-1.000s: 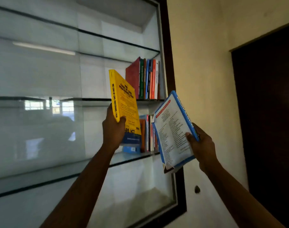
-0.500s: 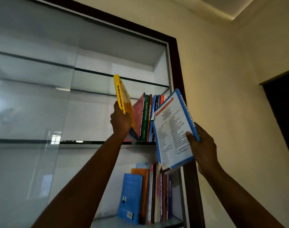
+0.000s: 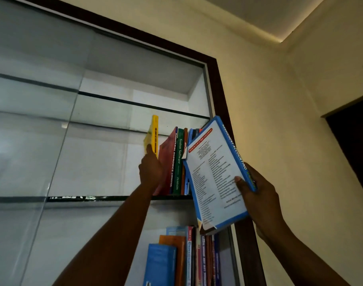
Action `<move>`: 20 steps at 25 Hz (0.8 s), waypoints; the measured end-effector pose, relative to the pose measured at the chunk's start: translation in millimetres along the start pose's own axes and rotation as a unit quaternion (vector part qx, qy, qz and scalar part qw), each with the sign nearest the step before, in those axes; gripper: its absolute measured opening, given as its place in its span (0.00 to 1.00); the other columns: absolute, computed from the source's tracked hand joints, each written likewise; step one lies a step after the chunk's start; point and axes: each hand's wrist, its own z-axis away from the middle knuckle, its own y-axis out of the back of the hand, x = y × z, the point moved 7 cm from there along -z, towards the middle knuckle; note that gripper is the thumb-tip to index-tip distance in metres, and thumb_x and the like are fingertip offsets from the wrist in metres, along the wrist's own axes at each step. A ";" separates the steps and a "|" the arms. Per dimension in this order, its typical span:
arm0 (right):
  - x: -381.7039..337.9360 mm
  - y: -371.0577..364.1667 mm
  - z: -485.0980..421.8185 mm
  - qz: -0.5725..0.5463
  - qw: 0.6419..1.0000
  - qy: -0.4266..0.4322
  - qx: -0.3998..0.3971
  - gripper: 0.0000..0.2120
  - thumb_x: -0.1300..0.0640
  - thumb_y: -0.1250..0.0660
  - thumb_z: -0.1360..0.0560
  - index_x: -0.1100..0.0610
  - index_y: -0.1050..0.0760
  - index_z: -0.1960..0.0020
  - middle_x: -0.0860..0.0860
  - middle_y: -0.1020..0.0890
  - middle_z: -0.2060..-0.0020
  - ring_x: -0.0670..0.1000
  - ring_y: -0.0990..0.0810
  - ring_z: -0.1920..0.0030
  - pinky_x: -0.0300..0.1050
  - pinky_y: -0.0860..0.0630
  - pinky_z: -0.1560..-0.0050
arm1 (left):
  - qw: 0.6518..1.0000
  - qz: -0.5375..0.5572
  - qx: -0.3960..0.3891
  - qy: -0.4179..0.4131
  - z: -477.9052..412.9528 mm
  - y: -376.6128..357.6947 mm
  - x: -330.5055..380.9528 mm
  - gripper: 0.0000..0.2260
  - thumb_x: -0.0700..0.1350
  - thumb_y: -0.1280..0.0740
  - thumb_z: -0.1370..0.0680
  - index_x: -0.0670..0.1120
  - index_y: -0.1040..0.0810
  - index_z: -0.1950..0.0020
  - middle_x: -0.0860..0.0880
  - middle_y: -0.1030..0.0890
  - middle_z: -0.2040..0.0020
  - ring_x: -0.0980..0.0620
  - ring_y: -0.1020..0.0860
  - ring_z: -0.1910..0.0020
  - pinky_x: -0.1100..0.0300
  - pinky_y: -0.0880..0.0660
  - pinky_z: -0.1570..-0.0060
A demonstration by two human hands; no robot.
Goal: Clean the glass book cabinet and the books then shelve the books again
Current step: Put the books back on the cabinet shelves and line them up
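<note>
Left hand [image 3: 150, 171]: gripping the yellow book [image 3: 154, 135] low down, thumb lying on its cover.
Right hand [image 3: 259, 195]: clasping the blue-edged book [image 3: 213, 176] at its spine, thumb pressing the back cover.
Yellow book: standing upright just left of the shelved row [image 3: 176, 162] on the glass shelf [image 3: 114, 198].
Blue-edged book: tilting before the cabinet frame [image 3: 220, 89].

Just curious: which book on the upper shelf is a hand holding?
The yellow book, left of the row; the left hand grips it. Its neighbours are red, green, orange.
</note>
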 end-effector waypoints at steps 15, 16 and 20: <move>25.9 -5.3 30.6 -0.084 0.996 -0.030 -0.017 0.19 0.58 0.37 0.24 0.43 0.34 0.36 0.45 0.21 0.49 0.46 0.19 0.52 0.39 0.19 0.58 | 0.976 0.180 -0.110 -0.054 112.4 -32.6 2.7 0.29 0.53 0.41 0.21 0.46 0.46 0.24 0.48 0.38 0.27 0.53 0.38 0.29 0.58 0.38 0.30; 32.0 -1.3 39.1 -0.103 0.993 -0.052 -0.019 0.20 0.58 0.36 0.24 0.44 0.33 0.35 0.47 0.21 0.48 0.47 0.19 0.51 0.43 0.19 0.55 | 0.961 0.250 -0.121 0.003 146.5 -29.2 -3.1 0.28 0.53 0.40 0.22 0.48 0.45 0.24 0.49 0.35 0.29 0.53 0.35 0.31 0.57 0.33 0.34; 52.3 20.5 87.5 -0.182 0.972 -0.143 -0.032 0.20 0.61 0.36 0.25 0.50 0.29 0.35 0.50 0.18 0.47 0.51 0.18 0.50 0.45 0.19 0.53 | 0.800 0.445 -0.258 0.309 231.9 -54.2 -49.7 0.19 0.55 0.38 0.23 0.49 0.29 0.34 0.48 0.20 0.42 0.49 0.20 0.48 0.56 0.23 0.58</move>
